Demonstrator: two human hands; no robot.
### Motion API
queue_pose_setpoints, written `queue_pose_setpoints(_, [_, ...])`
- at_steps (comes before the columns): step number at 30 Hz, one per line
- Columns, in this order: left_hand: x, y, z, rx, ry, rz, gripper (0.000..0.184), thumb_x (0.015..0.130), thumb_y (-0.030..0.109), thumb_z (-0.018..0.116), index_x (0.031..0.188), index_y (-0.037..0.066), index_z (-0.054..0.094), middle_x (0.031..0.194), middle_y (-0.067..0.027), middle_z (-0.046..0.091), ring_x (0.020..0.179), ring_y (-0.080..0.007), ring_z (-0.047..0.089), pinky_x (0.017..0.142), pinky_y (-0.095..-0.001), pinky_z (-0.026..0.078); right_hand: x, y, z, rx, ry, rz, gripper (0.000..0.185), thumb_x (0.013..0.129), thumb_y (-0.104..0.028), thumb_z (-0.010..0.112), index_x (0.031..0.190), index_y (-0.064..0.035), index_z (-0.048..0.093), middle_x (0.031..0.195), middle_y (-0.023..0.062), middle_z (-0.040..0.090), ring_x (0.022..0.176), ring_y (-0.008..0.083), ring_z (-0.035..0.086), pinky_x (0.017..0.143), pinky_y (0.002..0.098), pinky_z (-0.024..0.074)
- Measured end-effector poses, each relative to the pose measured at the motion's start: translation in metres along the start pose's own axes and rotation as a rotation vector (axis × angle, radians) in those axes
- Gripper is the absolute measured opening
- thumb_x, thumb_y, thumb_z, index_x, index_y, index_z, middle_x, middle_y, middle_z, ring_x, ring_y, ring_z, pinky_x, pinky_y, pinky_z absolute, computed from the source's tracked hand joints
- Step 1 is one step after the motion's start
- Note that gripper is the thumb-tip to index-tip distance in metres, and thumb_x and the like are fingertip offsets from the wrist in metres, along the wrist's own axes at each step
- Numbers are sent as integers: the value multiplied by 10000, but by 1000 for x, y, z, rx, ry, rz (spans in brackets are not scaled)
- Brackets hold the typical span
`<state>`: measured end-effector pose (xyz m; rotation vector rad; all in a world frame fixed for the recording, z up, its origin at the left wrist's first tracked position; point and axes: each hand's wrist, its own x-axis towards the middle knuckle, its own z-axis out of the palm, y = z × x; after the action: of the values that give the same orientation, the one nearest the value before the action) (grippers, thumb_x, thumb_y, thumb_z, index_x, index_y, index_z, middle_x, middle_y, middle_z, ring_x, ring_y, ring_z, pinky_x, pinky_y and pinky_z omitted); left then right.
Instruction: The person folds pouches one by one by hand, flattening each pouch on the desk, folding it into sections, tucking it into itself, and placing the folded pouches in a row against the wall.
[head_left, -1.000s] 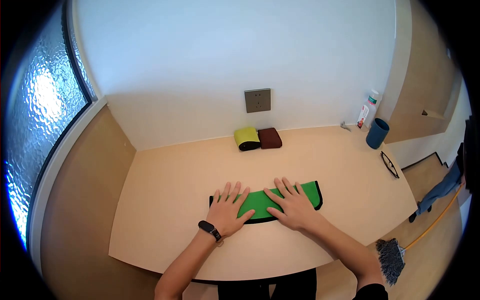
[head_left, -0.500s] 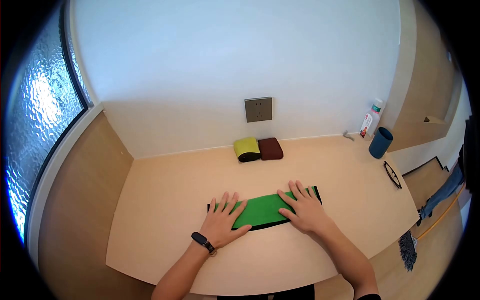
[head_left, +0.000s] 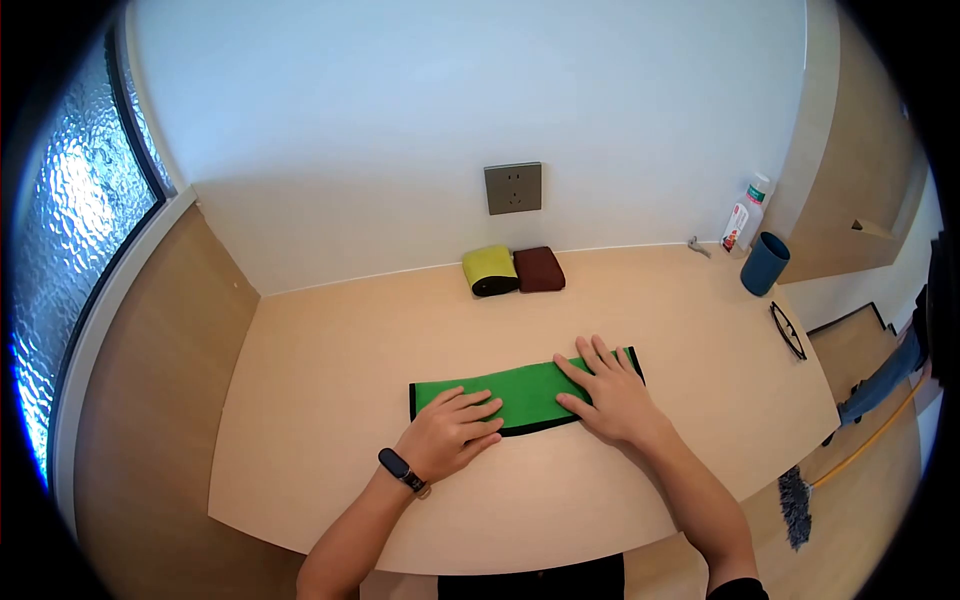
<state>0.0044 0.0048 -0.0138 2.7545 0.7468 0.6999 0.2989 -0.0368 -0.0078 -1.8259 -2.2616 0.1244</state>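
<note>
A green cloth (head_left: 535, 392) with black edging lies as a long flat strip on the table, its ends reaching past both hands. My left hand (head_left: 451, 430) rests on its left part, fingers pointing right and slightly bent, with the thumb by the lower edge. A black band is on that wrist. Over the right part my right hand (head_left: 612, 397) lies flat with its fingers spread. Against the wall behind sit a yellow-green folded cloth (head_left: 487, 268) and a dark brown folded cloth (head_left: 540, 270), side by side.
The pale wooden table (head_left: 330, 350) meets a wall with a socket (head_left: 513, 188). At the back right stand a white bottle (head_left: 743, 215) and a dark blue cup (head_left: 765, 264), with black glasses (head_left: 788, 331) nearby. Beyond the right edge, a person (head_left: 890, 365) stands by a mop (head_left: 795, 508).
My left hand has turned so its fingers point right instead of away from me, uncovering the cloth's left end. My right hand stays on the cloth. The whole view has shifted slightly.
</note>
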Motion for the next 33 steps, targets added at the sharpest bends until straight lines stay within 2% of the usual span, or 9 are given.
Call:
queue_pose_setpoints(4, [0,0,-2,-48,-17,-25,200,923,239,761,1073,108,784,1292,-88,707,1306,-292,595,1121,-509,438,0,-2,-1,-6,-15,18,611,1038,-533,481,1562,-222,447,1635,214,335,1538,406,252,1240,556,211])
queue_pose_setpoints(6, [1,1,-7,7,-5,-98,365,991,286,659,1307,103,687,1463,-160,580,1412,-354,482,1178,-547,350,0,-1,-1,-2,-15,23,614,1042,-542,465,1568,-226,439,1640,209,329,1542,401,245,1242,553,207])
queue_pose_setpoints(7, [-1,-1,-5,10,-5,-100,365,991,286,659,1307,103,687,1463,-160,580,1412,-354,482,1178,-547,350,0,-1,-1,0,-14,20,614,1042,-542,465,1568,-226,439,1640,209,329,1542,401,245,1242,553,207])
queue_pose_setpoints(9, [-3,-6,3,136,-108,-280,562,1039,366,540,1527,97,471,1619,-197,377,1509,-389,323,1225,-570,238,1,-1,-1,-16,-26,19,616,1045,-545,454,1574,-228,428,1644,211,320,1546,401,236,1244,552,203])
queue_pose_setpoints(10, [-3,-7,3,136,-108,-280,562,1039,366,540,1527,97,471,1619,-197,377,1509,-389,323,1225,-570,238,1,-1,-1,-16,-27,19,616,1045,-545,454,1574,-228,428,1644,211,320,1546,401,236,1244,552,203])
queue_pose_setpoints(12, [-2,-9,2,181,-237,-313,665,1052,432,480,1602,91,329,1675,-184,267,1549,-375,236,1243,-566,180,1,0,0,-13,-29,20,616,1049,-544,444,1579,-231,418,1650,212,308,1547,404,232,1245,553,200])
queue_pose_setpoints(28, [-1,-5,0,229,-224,-358,653,1040,471,477,1598,149,364,1681,-169,261,1551,-397,217,1241,-589,166,-4,-2,-3,-3,-26,19,621,1050,-526,451,1579,-204,416,1644,233,306,1542,417,237,1241,568,195])
queue_pose_setpoints(31, [-1,-5,0,212,-245,-367,653,1044,474,470,1602,154,357,1686,-163,253,1560,-379,205,1249,-584,145,-5,2,-2,-16,1,9,603,1049,-516,461,1559,-194,445,1625,233,342,1525,412,274,1224,553,235])
queue_pose_setpoints(33, [-4,-9,1,213,-105,-343,578,1033,447,515,1509,119,497,1569,-182,441,1475,-383,357,1222,-544,243,-5,11,-2,-98,146,48,560,1017,-490,541,1472,-164,539,1524,207,476,1437,389,404,1167,520,327])
